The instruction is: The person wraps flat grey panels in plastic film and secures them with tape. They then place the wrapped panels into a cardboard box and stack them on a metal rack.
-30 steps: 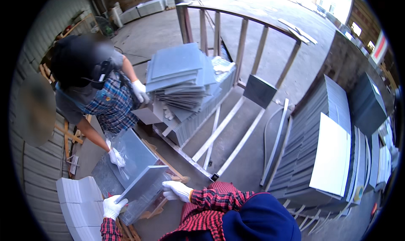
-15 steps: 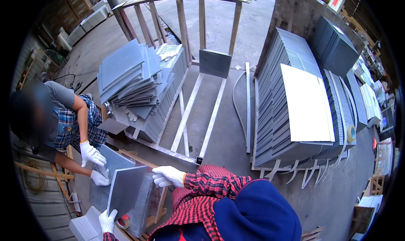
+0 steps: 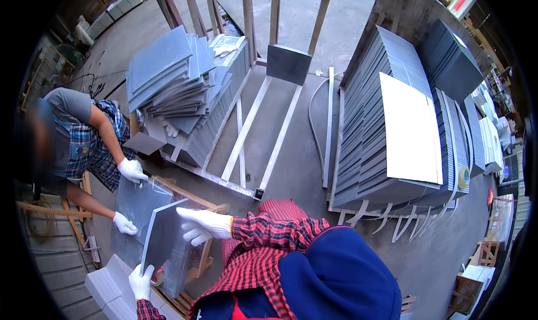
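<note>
A grey square tile [image 3: 161,230] stands tilted in front of me at the lower left. Its bottom corner is gripped by my left hand [image 3: 140,283], in a white glove. My right hand [image 3: 208,225], also gloved, is beside the tile's right edge with its fingers spread; whether the fingertips touch the tile is unclear. Behind it lies another grey tile [image 3: 134,208]. A co-worker's upper gloved hand [image 3: 133,169] is at that tile's far edge and the lower one [image 3: 125,223] rests on its surface. Tiles in clear plastic film [image 3: 178,272] stand under my right hand.
A leaning pile of loose grey tiles [image 3: 159,68] tops a packed row at left. On the right stands a long row of tiles [image 3: 358,135] with a white sheet [image 3: 412,129] on it. Between them lies a metal frame [image 3: 246,135]. White foam pieces [image 3: 112,289] lie lower left.
My right hand has moved left to the tile's edge. The co-worker's upper hand has gone up to the far edge of the other tile. My view has shifted slightly.
</note>
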The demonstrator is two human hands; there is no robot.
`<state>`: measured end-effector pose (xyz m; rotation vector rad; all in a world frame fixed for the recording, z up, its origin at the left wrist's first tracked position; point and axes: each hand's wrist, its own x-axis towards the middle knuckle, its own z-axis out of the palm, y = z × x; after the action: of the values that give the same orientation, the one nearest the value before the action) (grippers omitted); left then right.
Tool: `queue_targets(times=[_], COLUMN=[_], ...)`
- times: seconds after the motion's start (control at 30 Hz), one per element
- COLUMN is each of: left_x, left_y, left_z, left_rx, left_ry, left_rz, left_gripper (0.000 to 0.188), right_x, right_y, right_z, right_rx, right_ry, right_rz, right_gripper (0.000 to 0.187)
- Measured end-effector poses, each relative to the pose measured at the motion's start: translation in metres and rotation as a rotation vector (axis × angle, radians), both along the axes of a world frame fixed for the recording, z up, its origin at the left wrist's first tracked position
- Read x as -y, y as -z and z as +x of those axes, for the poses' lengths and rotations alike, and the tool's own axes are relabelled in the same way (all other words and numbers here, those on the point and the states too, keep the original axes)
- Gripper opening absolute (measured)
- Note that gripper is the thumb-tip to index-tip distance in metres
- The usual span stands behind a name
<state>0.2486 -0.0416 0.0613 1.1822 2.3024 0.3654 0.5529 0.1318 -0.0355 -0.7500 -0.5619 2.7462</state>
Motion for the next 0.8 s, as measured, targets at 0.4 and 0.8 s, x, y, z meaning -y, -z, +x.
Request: queue_targets(times=[0.4, 0.8], left_x=[0.040, 0.081], left_y=[0.024, 0.040], left_z=[0.052, 0.103], left_rx=[-0.223, -0.173], left_ry=[0.086, 0.149], left_rz=[0.110, -0.218], left_gripper=[0.033, 0.076], right_x=[-0.010, 0.020], right_y=[0.011, 0.038], right_z=[-0.022, -0.010], right_rx=[-0.232, 0.304], right_ry=[-0.078, 0.010], right_rz=[-0.221, -0.346], right_gripper=[0.120, 0.032])
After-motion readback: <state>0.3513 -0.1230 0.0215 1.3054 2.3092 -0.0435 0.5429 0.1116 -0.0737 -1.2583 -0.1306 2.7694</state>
